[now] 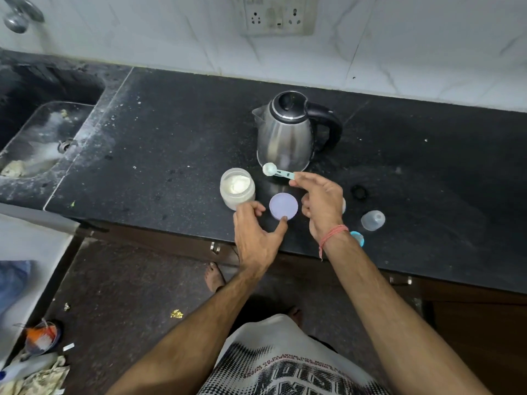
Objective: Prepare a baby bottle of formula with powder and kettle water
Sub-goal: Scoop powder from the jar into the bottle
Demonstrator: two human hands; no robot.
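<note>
Formula jar [237, 188] uncapped on tabletop [171, 138], just beyond spread left hand [256, 238].
Scoop [278, 171] pinched by right hand [322, 203] beside jar; powder spillage considered likely if tilted.

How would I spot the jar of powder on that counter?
Find the steel kettle standing on the black counter. Just in front of it, to the left, stands the jar by the left hand. It alone is open, with white powder inside.
</note>
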